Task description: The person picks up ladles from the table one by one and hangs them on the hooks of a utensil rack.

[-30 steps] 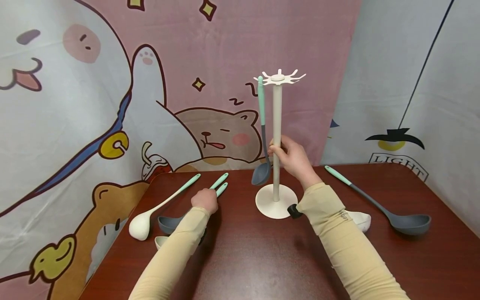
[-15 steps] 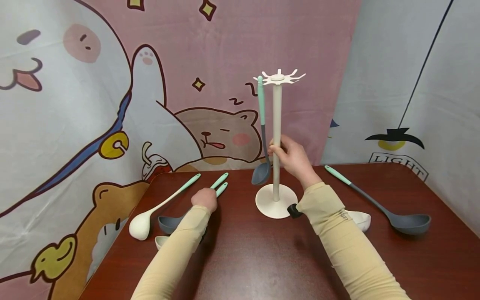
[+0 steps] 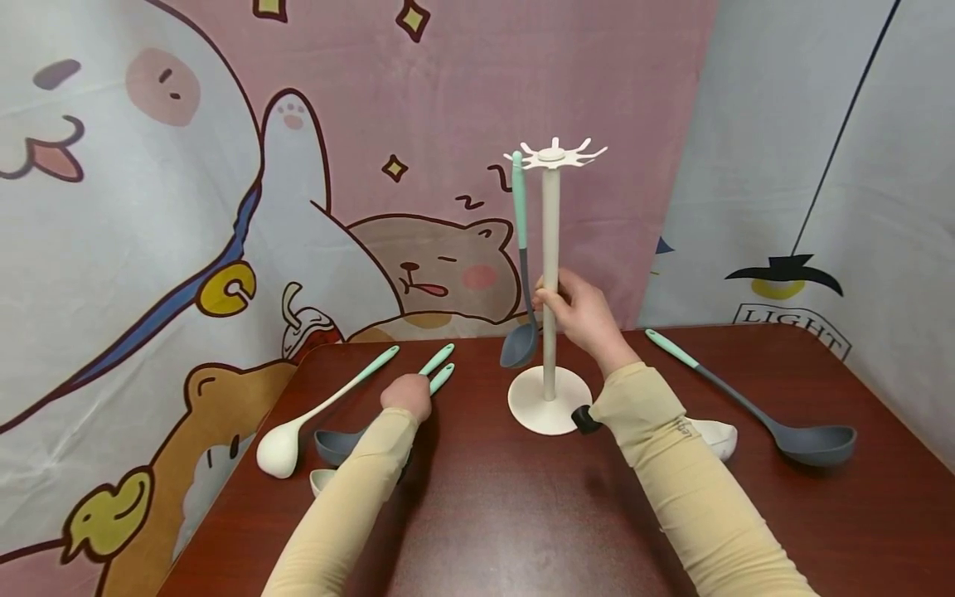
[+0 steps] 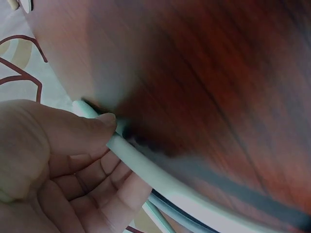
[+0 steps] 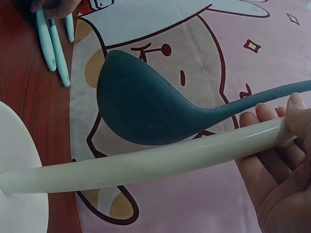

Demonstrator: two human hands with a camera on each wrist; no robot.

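Note:
In the head view my left hand (image 3: 406, 397) is at the left of the table. Its thumb and fingers pinch a pale ladle (image 4: 165, 184) with a mint handle end, whose cream bowl (image 3: 320, 479) peeks out from behind the sleeve. A grey ladle (image 3: 336, 446) lies just beyond it, its mint handle tip (image 3: 438, 358) past my knuckles. My right hand (image 3: 585, 315) grips the pole of a cream utensil stand (image 3: 550, 215), thumb across the front in the right wrist view. From one hook of the stand hangs a grey ladle (image 5: 146, 104), bowl downward, close beside the pole.
On the left a white ladle (image 3: 279, 450) with a mint handle lies on the brown table (image 3: 515, 522). At the right are a large grey ladle (image 3: 813, 446) and a white bowl-shaped piece (image 3: 716, 438), partly covered by my right sleeve. A cartoon cloth (image 3: 448, 99) hangs behind.

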